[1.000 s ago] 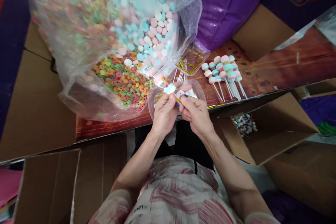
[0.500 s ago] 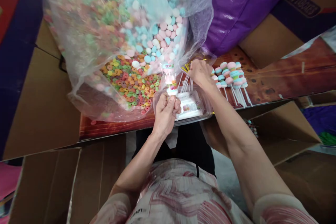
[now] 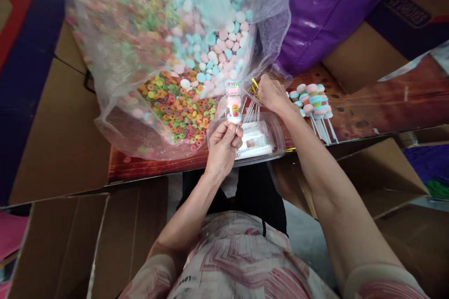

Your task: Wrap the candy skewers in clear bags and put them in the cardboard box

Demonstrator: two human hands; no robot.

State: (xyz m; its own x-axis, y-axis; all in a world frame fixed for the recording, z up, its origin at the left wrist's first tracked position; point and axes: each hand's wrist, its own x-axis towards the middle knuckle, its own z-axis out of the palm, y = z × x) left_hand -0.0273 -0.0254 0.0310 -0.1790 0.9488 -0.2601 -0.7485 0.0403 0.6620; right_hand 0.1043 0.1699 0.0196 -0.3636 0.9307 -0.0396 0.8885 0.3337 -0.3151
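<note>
One wrapped candy (image 3: 233, 105): it stood upright by the clear tub (image 3: 282, 142), clamped in your left hand (image 3: 222, 145). Gold ties (image 3: 255, 84): these lay beside your right hand (image 3: 272, 96), its grip hidden, closure impossible to tell. Reaching seemed in hand; separating one called for fingertip care.

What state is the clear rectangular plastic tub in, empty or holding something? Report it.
Not empty: white printed wrappers lie inside the clear rectangular plastic tub, visible within its walls.
</note>
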